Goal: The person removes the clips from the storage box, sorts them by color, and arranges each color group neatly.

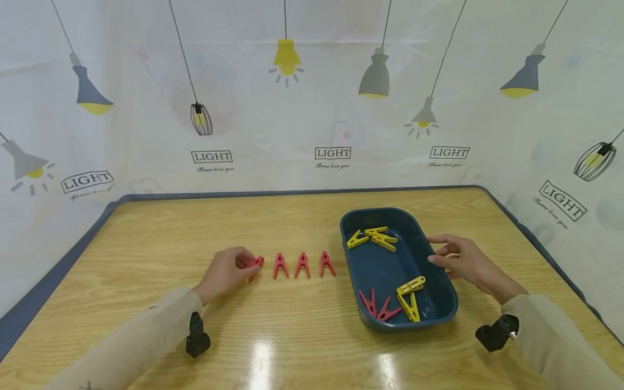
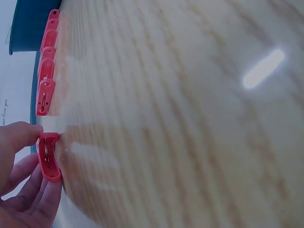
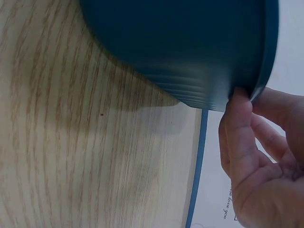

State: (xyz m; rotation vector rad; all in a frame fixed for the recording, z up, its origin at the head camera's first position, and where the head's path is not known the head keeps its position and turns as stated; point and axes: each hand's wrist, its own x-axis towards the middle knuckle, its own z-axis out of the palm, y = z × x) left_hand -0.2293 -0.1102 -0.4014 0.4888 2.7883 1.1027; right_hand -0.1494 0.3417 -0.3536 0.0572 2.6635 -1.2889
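Note:
My left hand (image 1: 230, 271) pinches a red clothespin (image 2: 49, 159) between thumb and fingers, low over the wooden table. Three more red clothespins (image 1: 302, 265) stand in a row to its right, legs toward me. On the basin's right side, my right hand (image 1: 463, 262) holds the rim with the thumb at the edge and fingers against the outer wall. The dark blue plastic basin (image 1: 352, 271) sits tilted slightly in view on the table. Inside it lie several yellow clothespins (image 1: 383, 241), at the far end and near end, and red clothespins (image 1: 387, 310) in the near left corner.
The wooden table (image 1: 195, 346) has a dark blue border along its edges. A pale curtain (image 1: 273, 119) printed with lamps surrounds the back and sides. Each sleeve carries a black wrist camera (image 1: 197, 336).

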